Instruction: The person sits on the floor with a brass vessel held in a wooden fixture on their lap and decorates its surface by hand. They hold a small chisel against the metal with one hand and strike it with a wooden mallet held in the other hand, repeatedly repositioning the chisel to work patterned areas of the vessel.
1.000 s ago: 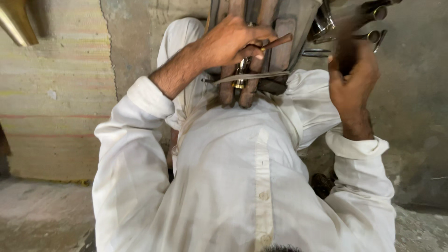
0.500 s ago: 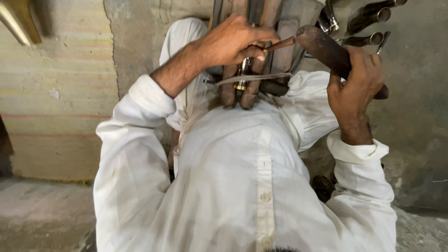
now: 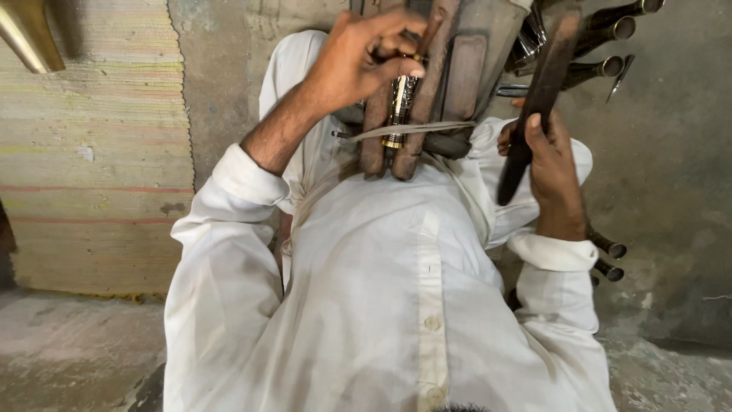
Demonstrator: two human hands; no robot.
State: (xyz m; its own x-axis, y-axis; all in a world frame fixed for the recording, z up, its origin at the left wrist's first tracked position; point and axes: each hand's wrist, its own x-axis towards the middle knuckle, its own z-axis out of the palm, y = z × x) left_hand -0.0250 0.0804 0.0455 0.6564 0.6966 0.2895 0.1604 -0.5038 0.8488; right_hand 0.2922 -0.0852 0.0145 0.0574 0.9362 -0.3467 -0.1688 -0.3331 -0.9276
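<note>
From above, the person sits in a white shirt (image 3: 381,305), both forearms raised toward a wooden clamp (image 3: 427,91) that stands upright against the chest.

The left hand (image 3: 358,61) comes in from the left with the elbow bent and the sleeve cuff pushed back on the forearm. Its fingers are curled tight at the top of the clamp, pinching a thin dark tool (image 3: 428,27) just above a small brass-and-silver tube (image 3: 398,107) held between the wooden bars. A pale strap (image 3: 415,130) crosses the clamp just below the hand.

The right hand (image 3: 550,164) is held up beside the clamp, wrist straight, fingers wrapped round the lower part of a long dark wooden bat (image 3: 537,99). The bat slants upward and away from the body, its upper end near a bundle of dark tubes (image 3: 610,34) at the top right.

More tube ends (image 3: 610,258) show behind the right cuff. A striped mat (image 3: 91,152) covers the floor on the left.
</note>
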